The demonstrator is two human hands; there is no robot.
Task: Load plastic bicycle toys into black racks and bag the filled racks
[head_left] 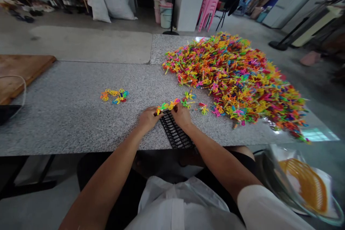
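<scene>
At the far end of a black slotted rack (178, 133), my left hand (149, 119) and my right hand (182, 115) are both closed on a short row of small colourful plastic pieces (165, 106). The left pinches its orange and yellow end; the right grips the yellow and pink end. Their exact kind is too small to make out. Just right of my right hand lie a few loose pieces like these (190, 96), and another small cluster (203, 108). Off to the left, a loose group of the same pieces (115, 96) rests on the speckled grey table (81, 122).
A large heap of colourful pieces (231, 75) covers the table's right side. A wooden board (24, 72) lies at the left edge. Below right stands a tub with a yellow basket (307, 183). Beyond the table are a fan stand (174, 7) and pink stools (208, 9).
</scene>
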